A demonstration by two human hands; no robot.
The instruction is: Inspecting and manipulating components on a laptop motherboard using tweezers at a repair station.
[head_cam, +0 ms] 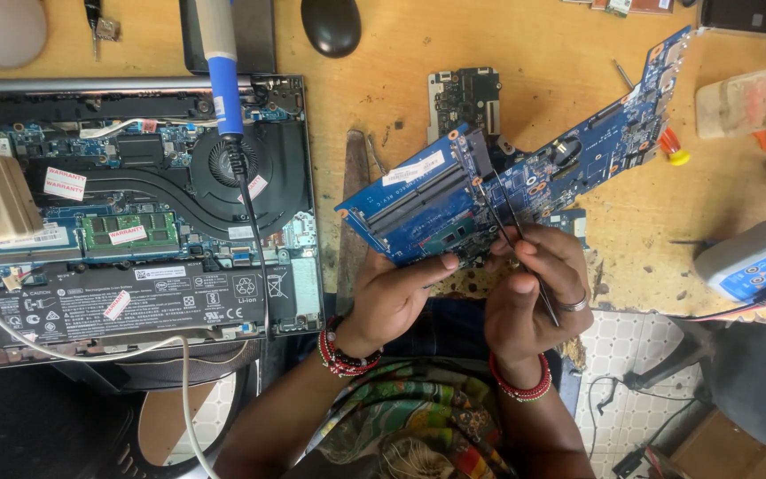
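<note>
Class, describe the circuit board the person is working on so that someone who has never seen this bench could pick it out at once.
Start at the opened laptop on the left of the wooden bench, then look right. The blue circuit board is held tilted above the bench by the left hand, while the right hand holds tweezers against it. Unlike the small dark board lying flat behind it, it is long, blue and lifted.

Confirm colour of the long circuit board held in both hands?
Blue: the long circuit board is blue with dark chips, clearest in the head view.
</note>
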